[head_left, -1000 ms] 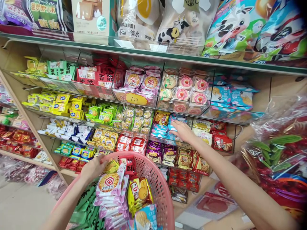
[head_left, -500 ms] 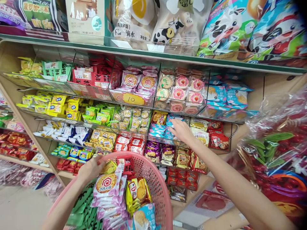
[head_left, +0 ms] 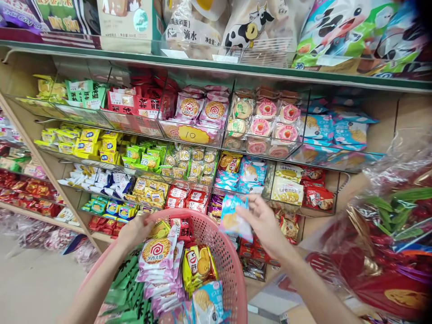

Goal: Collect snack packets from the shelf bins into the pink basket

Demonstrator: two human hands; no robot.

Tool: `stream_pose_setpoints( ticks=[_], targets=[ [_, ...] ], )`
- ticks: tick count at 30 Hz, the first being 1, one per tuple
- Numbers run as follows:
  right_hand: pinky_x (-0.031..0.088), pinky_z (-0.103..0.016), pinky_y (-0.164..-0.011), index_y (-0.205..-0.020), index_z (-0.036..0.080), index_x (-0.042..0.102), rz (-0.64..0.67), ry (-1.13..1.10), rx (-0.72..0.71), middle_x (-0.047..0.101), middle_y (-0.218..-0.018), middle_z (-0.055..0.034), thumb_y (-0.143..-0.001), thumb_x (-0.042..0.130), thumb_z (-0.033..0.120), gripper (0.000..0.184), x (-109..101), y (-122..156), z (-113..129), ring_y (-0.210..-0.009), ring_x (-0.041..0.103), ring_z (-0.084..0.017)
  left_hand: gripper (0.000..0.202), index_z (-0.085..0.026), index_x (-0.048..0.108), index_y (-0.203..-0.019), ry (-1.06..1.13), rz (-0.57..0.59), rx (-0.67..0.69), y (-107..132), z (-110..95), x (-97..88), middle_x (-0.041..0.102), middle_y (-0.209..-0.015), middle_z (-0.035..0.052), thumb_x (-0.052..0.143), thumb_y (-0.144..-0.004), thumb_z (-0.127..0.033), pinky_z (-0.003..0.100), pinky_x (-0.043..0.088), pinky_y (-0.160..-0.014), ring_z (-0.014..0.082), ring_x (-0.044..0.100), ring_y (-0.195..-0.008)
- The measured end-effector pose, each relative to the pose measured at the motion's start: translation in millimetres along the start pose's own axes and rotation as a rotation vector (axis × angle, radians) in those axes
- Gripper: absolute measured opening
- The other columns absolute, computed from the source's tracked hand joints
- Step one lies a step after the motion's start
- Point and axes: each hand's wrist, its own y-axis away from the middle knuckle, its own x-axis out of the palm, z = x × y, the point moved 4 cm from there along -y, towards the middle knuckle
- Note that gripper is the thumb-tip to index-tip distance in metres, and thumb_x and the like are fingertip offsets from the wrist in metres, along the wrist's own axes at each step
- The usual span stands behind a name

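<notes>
Between the thumb and fingers of my right hand (head_left: 261, 220) is a blue biscuit packet (head_left: 236, 217), held just above the right rim of a pink plastic basket (head_left: 226, 245). My left hand (head_left: 137, 231) is closed over the basket's far left rim. Inside the basket lie pink-and-white sesame biscuit packets (head_left: 157, 252), green packets (head_left: 124, 288), a yellow biscuit packet (head_left: 200, 266), a red packet (head_left: 182, 227) and another blue packet (head_left: 207, 302). Matching blue packets (head_left: 253, 173) sit in the shelf bin behind my right hand.
Clear-fronted bins of small wrapped snacks fill the tilted shelves, with a yellow price tag (head_left: 192, 134) on one. Large snack bags (head_left: 249, 31) stand on the glass shelf (head_left: 202, 65) above. A plastic-wrapped gift basket (head_left: 388, 234) bulges in from the right.
My right hand has drawn back from the shelf bin, down toward the basket, with a blue biscuit packet in its fingers. My left hand keeps its grip on the rim.
</notes>
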Motion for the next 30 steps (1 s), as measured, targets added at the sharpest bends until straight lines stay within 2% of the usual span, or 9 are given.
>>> stream_pose_setpoints(
  ticks=[3, 8, 12, 15, 17, 24, 30],
  targets=[
    [0.046, -0.029, -0.066, -0.093, 0.024, 0.053, 0.113, -0.377, 0.277, 0.064, -0.087, 0.0007, -0.073, 0.069, 0.042, 0.031, 27.3, 32.7, -29.3, -0.074, 0.060, -0.016, 0.056, -0.016, 0.050, -0.127, -0.006, -0.019, 0.001, 1.2, 0.1, -0.5, 0.064, -0.117, 0.0132, 0.034, -0.083, -0.046, 0.033, 0.046, -0.083, 0.0280, 0.061, -0.106],
    [0.047, -0.030, -0.075, -0.089, 0.023, 0.057, 0.071, -0.558, 0.419, 0.067, -0.090, 0.0001, -0.070, 0.073, 0.038, 0.030, 48.9, 64.7, -62.5, -0.082, 0.062, -0.017, 0.054, -0.018, 0.052, -0.125, -0.036, -0.019, -0.006, 2.1, -0.9, -2.1, 0.066, -0.113, 0.0122, 0.034, -0.083, -0.047, 0.031, 0.046, -0.082, 0.0270, 0.061, -0.106],
    [0.048, -0.030, -0.075, -0.100, 0.026, 0.057, 0.007, -0.594, 0.509, 0.066, -0.097, 0.0006, -0.069, 0.074, 0.037, 0.037, 54.1, 85.2, -81.7, -0.086, 0.062, -0.017, 0.053, -0.018, 0.051, -0.126, -0.035, -0.002, -0.011, 3.3, -3.7, -3.5, 0.065, -0.115, 0.0128, 0.035, -0.083, -0.044, 0.032, 0.045, -0.082, 0.0272, 0.060, -0.108],
    [0.050, -0.031, -0.070, -0.114, 0.030, 0.052, 0.046, -0.592, 0.581, 0.063, -0.109, -0.0008, -0.071, 0.072, 0.035, 0.048, 57.1, 99.3, -88.7, -0.085, 0.062, -0.018, 0.051, -0.018, 0.053, -0.123, -0.034, -0.007, -0.017, 3.9, -5.4, -4.3, 0.066, -0.113, 0.0129, 0.035, -0.083, -0.044, 0.032, 0.046, -0.081, 0.0284, 0.061, -0.106],
    [0.050, -0.030, -0.066, -0.117, 0.029, 0.052, 0.074, -0.557, 0.623, 0.061, -0.110, -0.0017, -0.071, 0.072, 0.034, 0.051, 57.8, 106.1, -91.3, -0.082, 0.061, -0.017, 0.050, -0.018, 0.055, -0.120, -0.036, -0.016, -0.011, 3.2, -5.8, -3.7, 0.066, -0.112, 0.0119, 0.035, -0.083, -0.044, 0.031, 0.046, -0.081, 0.0276, 0.061, -0.105],
    [0.048, -0.027, -0.070, -0.102, 0.026, 0.060, 0.133, -0.457, 0.619, 0.061, -0.102, -0.0004, -0.072, 0.071, 0.036, 0.033, 56.7, 114.8, -95.5, -0.085, 0.059, -0.016, 0.051, -0.019, 0.054, -0.122, -0.052, -0.003, -0.035, 0.6, -6.3, -2.0, 0.067, -0.111, 0.0106, 0.036, -0.083, -0.047, 0.030, 0.046, -0.079, 0.0273, 0.062, -0.103],
    [0.046, -0.026, -0.068, -0.095, 0.024, 0.059, 0.157, -0.393, 0.611, 0.060, -0.099, -0.0007, -0.070, 0.072, 0.036, 0.031, 57.8, 118.0, -97.7, -0.085, 0.057, -0.017, 0.054, -0.018, 0.051, -0.127, -0.055, 0.016, -0.056, 1.4, -10.5, -5.2, 0.065, -0.116, 0.0105, 0.036, -0.083, -0.047, 0.030, 0.046, -0.082, 0.0269, 0.060, -0.107]
  ],
)
